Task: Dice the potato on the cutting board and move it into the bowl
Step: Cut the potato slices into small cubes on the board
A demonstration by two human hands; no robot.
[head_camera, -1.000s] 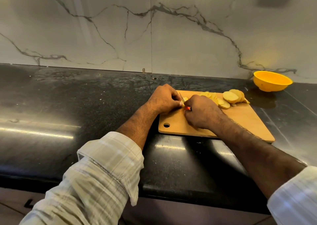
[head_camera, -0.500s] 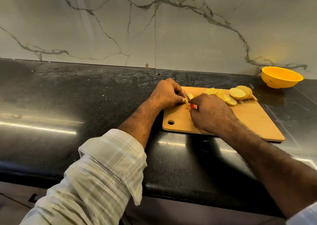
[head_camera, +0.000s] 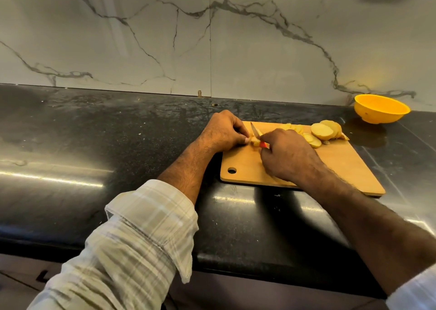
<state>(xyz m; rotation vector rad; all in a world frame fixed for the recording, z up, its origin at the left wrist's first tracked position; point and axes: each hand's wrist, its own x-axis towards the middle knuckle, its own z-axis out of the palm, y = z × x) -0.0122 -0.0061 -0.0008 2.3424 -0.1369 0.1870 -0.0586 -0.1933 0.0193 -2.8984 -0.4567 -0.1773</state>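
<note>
While the left hand (head_camera: 221,130) pinches a small potato piece (head_camera: 255,141) on the smooth wooden cutting board (head_camera: 335,168), the right hand (head_camera: 286,155) grips a red-handled knife (head_camera: 257,133), blade seemingly on it. Round slices (head_camera: 322,131) lie behind; the glossy yellow bowl (head_camera: 382,108) sits well apart.

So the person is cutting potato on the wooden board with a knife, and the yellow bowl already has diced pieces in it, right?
Not quite. In the head view the yellow bowl shows no potato in it; the potato slices lie on the wooden board. The rest holds: the right hand grips the knife.
</note>
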